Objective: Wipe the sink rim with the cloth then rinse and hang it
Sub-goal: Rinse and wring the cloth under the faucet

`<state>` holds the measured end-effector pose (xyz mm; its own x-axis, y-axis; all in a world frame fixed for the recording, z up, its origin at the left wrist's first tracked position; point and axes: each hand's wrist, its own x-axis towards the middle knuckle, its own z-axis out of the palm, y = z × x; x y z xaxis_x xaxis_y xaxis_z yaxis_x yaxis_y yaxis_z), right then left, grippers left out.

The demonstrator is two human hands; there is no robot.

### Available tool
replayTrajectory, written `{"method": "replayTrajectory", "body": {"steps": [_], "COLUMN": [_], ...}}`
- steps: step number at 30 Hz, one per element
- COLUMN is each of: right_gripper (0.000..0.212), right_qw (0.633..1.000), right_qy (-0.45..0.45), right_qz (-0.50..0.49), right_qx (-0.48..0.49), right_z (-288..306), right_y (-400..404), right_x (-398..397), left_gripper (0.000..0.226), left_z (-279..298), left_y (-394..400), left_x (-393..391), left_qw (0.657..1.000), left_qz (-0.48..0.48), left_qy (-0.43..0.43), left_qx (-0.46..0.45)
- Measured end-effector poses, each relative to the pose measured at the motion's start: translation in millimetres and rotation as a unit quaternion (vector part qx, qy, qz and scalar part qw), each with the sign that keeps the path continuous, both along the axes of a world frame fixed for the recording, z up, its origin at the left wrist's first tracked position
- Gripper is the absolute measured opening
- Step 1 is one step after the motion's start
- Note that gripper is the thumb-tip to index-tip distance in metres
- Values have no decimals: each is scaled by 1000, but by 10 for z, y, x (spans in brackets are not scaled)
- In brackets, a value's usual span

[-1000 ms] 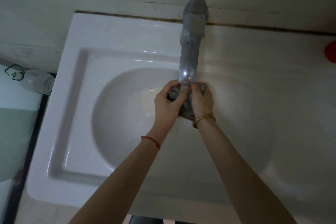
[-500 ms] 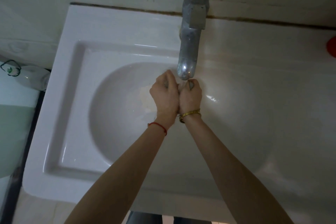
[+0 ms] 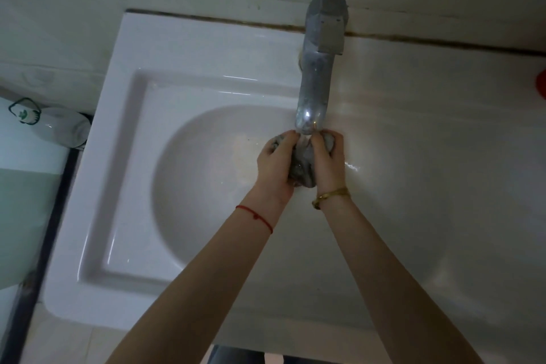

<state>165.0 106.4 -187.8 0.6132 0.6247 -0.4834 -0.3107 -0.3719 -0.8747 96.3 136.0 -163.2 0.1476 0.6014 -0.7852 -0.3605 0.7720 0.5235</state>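
Change: both hands have pulled a little apart since half a second ago, so the cloth shows between them again.
Cloth: the grey cloth (image 3: 302,167) is bunched up and wet, just under the tap's mouth, over the bowl of the sink.
Left hand: the left hand (image 3: 276,164) grips the left side of the cloth, fingers curled round it.
Right hand: the right hand (image 3: 328,164) grips the right side, fingers curled over a lump of cloth at the top.
Tap: the metal tap (image 3: 317,68) sticks out from the back rim, and its end sits just above the fingers.
Water: a thin stream seems to run from the tap onto the cloth, but the view is dim there.
Sink: the white sink (image 3: 124,186) has a round bowl and a wide flat rim.
Wrists: a red string (image 3: 255,217) is on the left wrist, a gold bracelet (image 3: 331,195) on the right.
Side: a white bottle (image 3: 63,127) lies left of the sink.
Far right: a red thing (image 3: 541,83) peeks in at the edge.
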Motion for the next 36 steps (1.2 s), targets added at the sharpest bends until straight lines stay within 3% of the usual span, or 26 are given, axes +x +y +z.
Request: {"method": "replayTrajectory", "body": {"steps": [2, 3, 5, 7, 9, 11, 13, 21, 25, 28, 30, 32, 33, 34, 35, 36], "right_gripper": [46, 50, 39, 24, 30, 44, 50, 32, 51, 43, 38, 47, 50, 53, 57, 58], "right_qw": [986, 980, 985, 992, 992, 988, 988, 996, 988, 950, 935, 965, 992, 998, 977, 951], "right_qy": [157, 189, 153, 72, 55, 97, 102, 12, -156, -306, -339, -249, -114, 57, 207, 302], "right_qz": [-1, 3, 20, 31, 24, -11, -42, -55, 7, 46, 90, 84, 38, -10, -45, -60], "right_qx": [-45, -56, -74, -96, -115, -119, -105, -68, -14, 46, 46, -1, -24, -30, -21, -7], "right_z": [27, 30, 19, 31, 34, 28, 18, -70, -104, -52, 2, 50, 73, 99, 134, 147], "right_y": [-5, -9, 15, 65, 105, 144, 190, 177, 44, -33, -98, -119, -80, -20, 18, 36], "right_x": [40, 43, 38, 17, -19, -65, -119, -200, -216, -152, -106, -91, -82, -65, -23, 28], "left_gripper": [6, 7, 10, 10, 11, 11, 15, 47, 46, 39, 47, 58, 55, 46, 34, 23], "left_z": [-23, -52, -114, -136, -154, -149, -135, -195, -179, -72, -42, -27, -30, -33, -30, -30], "left_y": [-28, -40, -53, -72, -64, -42, -7, 69, 127, 132, 172, 198, 183, 151, 108, 64], "left_x": [-2, -11, -35, -53, -49, -9, 37, 96, 119, 131, 94, 32, 13, 6, -1, -13], "left_qw": [995, 983, 938, 896, 892, 895, 896, 916, 934, 975, 994, 999, 999, 996, 990, 982], "left_qz": [-15, -34, -87, -117, -114, -104, -95, -50, -46, 3, -12, -39, -51, -66, -81, -92], "left_qy": [74, 128, 225, 255, 225, 198, 201, 255, 248, 173, 100, 22, 19, 42, 76, 92], "left_qx": [71, 124, 250, 345, 374, 385, 384, 306, 252, 138, 46, -4, 5, 36, 82, 138]}}
